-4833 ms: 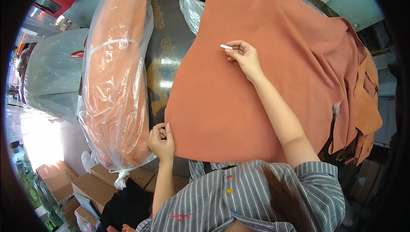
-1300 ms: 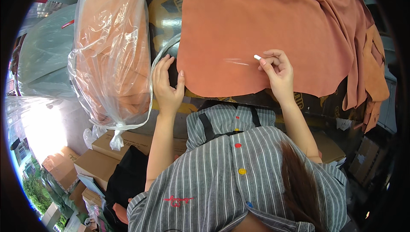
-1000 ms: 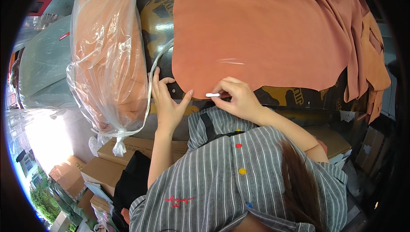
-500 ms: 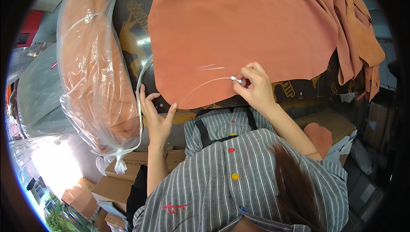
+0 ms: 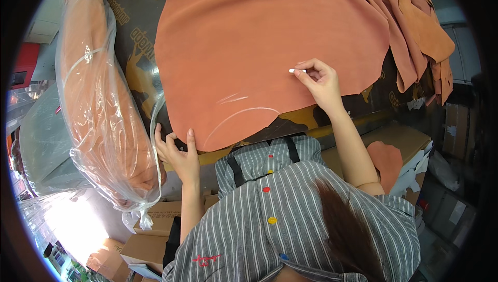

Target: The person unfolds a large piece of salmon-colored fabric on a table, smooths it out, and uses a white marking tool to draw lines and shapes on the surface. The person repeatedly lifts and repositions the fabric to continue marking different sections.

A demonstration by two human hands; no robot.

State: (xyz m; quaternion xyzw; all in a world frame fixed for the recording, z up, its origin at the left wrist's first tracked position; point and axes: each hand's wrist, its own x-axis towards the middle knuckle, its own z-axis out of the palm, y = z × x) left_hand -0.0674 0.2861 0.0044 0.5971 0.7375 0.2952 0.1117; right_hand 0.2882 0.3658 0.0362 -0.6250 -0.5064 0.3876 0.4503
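Observation:
A wide piece of orange-brown leather (image 5: 270, 38) lies over the dark printed board (image 5: 132, 38). Near its rounded front edge run a white curved line (image 5: 238, 112) and a few short white strokes above it. My right hand (image 5: 321, 85) pinches a short white piece of chalk (image 5: 297, 71) over the leather, right of and farther off than the curve. At the front left corner, my left hand (image 5: 180, 152) has its fingers spread, the thumb touching the leather's edge and the other fingers by the board.
A long clear plastic bag (image 5: 104, 121) of rolled orange material, tied with white cord, lies on the left. More folded leather pieces (image 5: 430, 38) hang at the far right. Cardboard boxes (image 5: 150, 248) stand below, and a leather scrap (image 5: 384, 162) rests on a carton at right.
My right hand has lifted off the curve's end and moved farther away with the chalk. The curve now reaches the leather's edge. The whole view has shifted; my left hand stays at the corner.

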